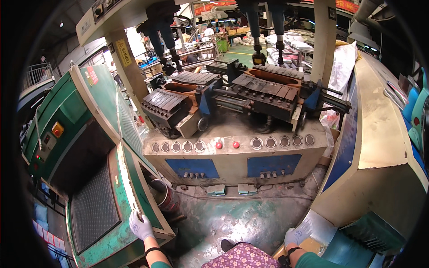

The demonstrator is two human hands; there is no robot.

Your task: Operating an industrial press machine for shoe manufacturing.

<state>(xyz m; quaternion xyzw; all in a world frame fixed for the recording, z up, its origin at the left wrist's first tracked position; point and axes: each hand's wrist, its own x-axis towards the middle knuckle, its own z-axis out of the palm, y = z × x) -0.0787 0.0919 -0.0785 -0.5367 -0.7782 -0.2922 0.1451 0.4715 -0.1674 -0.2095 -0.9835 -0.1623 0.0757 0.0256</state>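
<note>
My left hand (141,225), in a pale work glove, is at the front edge of the green machine (127,178) on the left. Its thumb and fingers are curled together, with a small brownish spot between them that I cannot make out. On the right, my right hand (298,233), gloved alike, lies by a bare metal surface (322,227) beside the beige machine. Its fingers reach forward, loosely stretched, and I see nothing held in them. In front stands a press bench (237,154) bearing two clamp-like moulds with metal plates, the left mould (166,106) and the right mould (268,91).
A beige machine (380,129) closes in the right side. Two foot pedals, left (216,190) and right (247,189), sit on the floor before the bench. A dirty bucket (164,196) stands by the green machine. A dark green ribbed piece (374,233) is lower right.
</note>
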